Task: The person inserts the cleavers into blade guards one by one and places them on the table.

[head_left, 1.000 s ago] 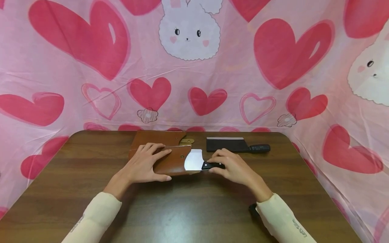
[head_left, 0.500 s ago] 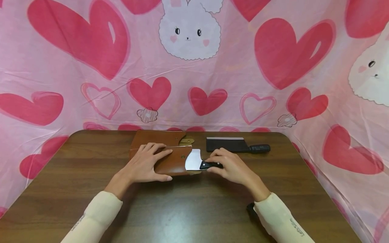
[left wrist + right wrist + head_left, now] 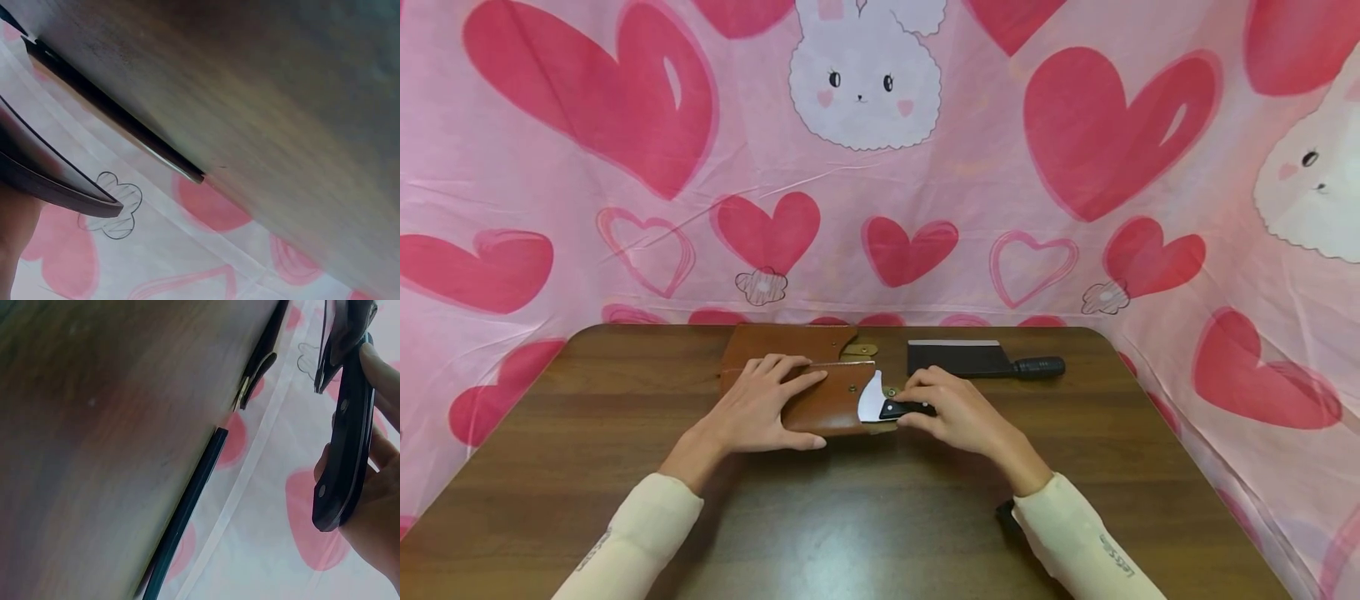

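A brown leather knife sheath (image 3: pixel 827 408) with a brass snap lies across the middle, held by my left hand (image 3: pixel 756 412), fingers over its top and thumb along the near edge. Most of a cleaver's steel blade (image 3: pixel 871 402) is inside the sheath's right-hand mouth, leaving a narrow white crescent visible. My right hand (image 3: pixel 958 412) pinches the cleaver's black riveted handle (image 3: pixel 347 437) between thumb and fingers. In the left wrist view, the held sheath (image 3: pixel 69 200) appears raised off the tabletop.
Behind the left hand lies another brown leather sheath (image 3: pixel 790 340) with a tan snap strap (image 3: pixel 861 350). A black cleaver (image 3: pixel 958 358) rests at the back right, handle to the right. The wooden table (image 3: pixel 820 517) meets a pink heart-patterned cloth (image 3: pixel 842 225).
My right hand has moved left, sliding the cleaver deeper into the sheath, so less blade shows and a brass snap appears behind the handle. My left hand stays nearly in place.
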Tool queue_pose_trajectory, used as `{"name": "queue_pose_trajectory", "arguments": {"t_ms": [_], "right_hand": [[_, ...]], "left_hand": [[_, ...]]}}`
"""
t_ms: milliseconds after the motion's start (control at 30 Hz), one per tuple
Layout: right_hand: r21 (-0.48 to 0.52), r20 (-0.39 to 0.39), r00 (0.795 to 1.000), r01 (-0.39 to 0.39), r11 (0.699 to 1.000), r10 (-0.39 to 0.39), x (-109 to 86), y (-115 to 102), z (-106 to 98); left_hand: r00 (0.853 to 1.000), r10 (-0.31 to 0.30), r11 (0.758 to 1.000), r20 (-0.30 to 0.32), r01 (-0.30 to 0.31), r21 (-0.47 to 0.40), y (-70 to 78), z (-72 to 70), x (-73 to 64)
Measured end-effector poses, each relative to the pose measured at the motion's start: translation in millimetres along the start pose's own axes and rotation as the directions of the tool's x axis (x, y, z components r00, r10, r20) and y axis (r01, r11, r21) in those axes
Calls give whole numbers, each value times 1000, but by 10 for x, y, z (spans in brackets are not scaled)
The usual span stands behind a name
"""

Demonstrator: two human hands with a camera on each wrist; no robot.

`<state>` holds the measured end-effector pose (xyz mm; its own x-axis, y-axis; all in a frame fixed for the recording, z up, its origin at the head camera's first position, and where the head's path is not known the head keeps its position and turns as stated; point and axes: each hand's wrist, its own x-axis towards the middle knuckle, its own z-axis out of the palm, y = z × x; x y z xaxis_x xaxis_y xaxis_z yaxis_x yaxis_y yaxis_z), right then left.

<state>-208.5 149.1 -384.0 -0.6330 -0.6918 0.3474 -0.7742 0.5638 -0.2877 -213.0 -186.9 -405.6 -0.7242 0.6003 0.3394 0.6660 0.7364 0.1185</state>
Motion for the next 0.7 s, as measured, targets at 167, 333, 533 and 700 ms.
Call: {"name": "queue_pose_trajectory", "arguments": {"t_ms": [167,333,533,700], "right_hand": [[-16,-18,1000,25,1000,-25,34,-16,40],[-16,-25,999,28,999,-29,51,-31,54],[-13,-9,1000,11,1000,-11,62,-53,56],[-11,11,1000,-14,1000,14,67,-65,61]], "left_hand": [[1000,4,1000,2,-4,-7,11,6,11],[1000,-2,1000,1,2,-14,16,11,14],[1000,-4,1000,9,4,-19,20,28,18],[1000,-8,1000,11,8,-18,24,28,22]]}}
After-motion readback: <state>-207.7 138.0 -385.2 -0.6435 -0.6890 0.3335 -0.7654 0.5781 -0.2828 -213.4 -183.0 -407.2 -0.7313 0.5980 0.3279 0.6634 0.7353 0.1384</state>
